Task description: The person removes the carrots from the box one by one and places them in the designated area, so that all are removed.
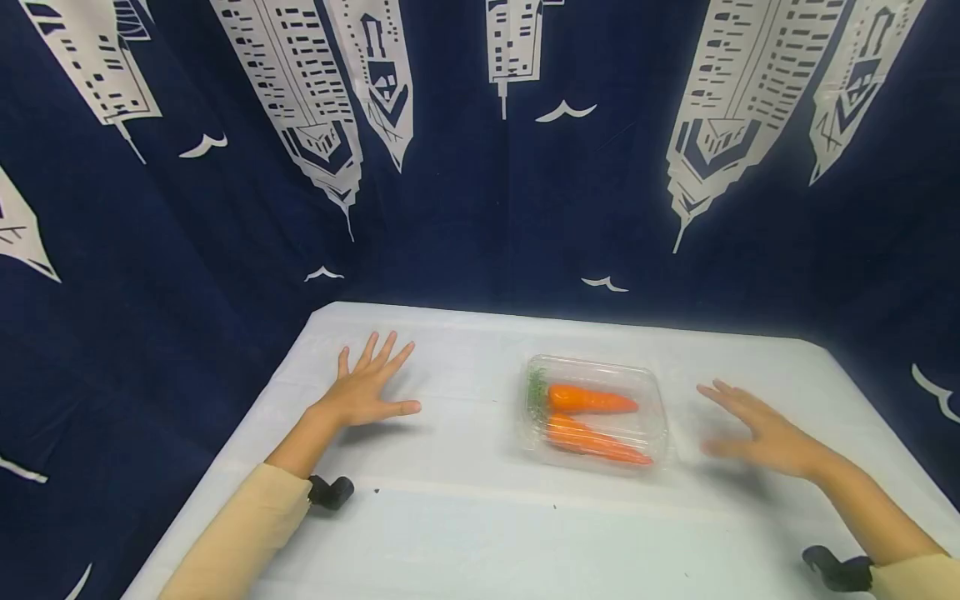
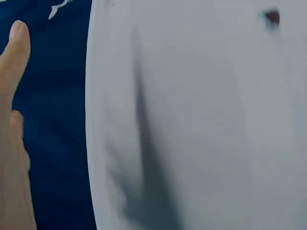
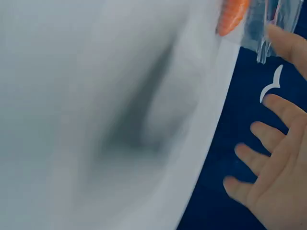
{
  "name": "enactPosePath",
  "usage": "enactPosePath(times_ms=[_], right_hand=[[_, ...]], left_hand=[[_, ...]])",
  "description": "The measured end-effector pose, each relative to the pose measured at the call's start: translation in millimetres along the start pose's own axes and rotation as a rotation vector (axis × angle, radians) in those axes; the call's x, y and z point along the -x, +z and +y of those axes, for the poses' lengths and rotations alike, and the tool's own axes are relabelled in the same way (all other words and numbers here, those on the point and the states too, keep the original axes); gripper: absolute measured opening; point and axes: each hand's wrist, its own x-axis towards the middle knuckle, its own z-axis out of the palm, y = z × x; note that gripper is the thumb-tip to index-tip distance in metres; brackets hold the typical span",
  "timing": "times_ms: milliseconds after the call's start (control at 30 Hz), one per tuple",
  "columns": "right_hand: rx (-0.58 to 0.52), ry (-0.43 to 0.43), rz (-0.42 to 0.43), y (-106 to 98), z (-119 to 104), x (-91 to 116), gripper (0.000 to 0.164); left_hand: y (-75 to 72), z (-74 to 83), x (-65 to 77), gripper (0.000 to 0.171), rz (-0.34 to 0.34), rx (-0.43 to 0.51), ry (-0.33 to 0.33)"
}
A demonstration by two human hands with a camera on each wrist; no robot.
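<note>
Two orange carrots (image 1: 592, 399) with a tuft of green tops (image 1: 537, 393) lie inside a clear plastic container (image 1: 600, 367) on the white table. To its left, my left hand (image 1: 367, 392) hovers over the tabletop with fingers spread, holding nothing; its thumb points toward the container. On the other side, my right hand (image 1: 765, 433) is held above the table, fingers extended and slightly blurred. In the right wrist view, its spread fingers show beside one container corner (image 3: 261, 43) and a carrot's tip (image 3: 232, 17).
A white cloth covers the table (image 1: 450, 550). Behind it hangs a dark blue curtain (image 1: 465, 208) printed with white buildings and birds. Black camera mounts sit at both wrists, the left one (image 1: 330, 492) close over the table. Small dark specks dot the cloth.
</note>
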Motion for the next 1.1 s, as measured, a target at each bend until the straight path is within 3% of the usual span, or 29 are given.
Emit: enactPosePath(times_ms=[100, 300, 667, 900, 1100], right_hand=[[-0.12, 0.026, -0.043, 10, 0, 2, 0.081], [-0.199, 0.091, -0.036, 36, -4, 5, 0.082], [-0.313, 0.038, 0.034, 60, -12, 3, 0.084], [-0.359, 0.013, 0.07, 69, -16, 2, 0.085], [-0.361, 0.064, 0.07, 75, -22, 0, 0.088]], left_hand=[[7.6, 9.7, 1.9, 0.094, -0.02, 0.015, 0.012], [26.0, 34.7, 1.6, 0.092, 0.013, 0.071, 0.111], [49.5, 79.8, -11.5, 0.091, 0.051, 0.096, 0.289], [57.4, 102.2, -18.5, 0.087, 0.09, 0.174, 0.339], [55.9, 114.8, -21.1, 0.074, 0.187, 0.205, 0.38]])
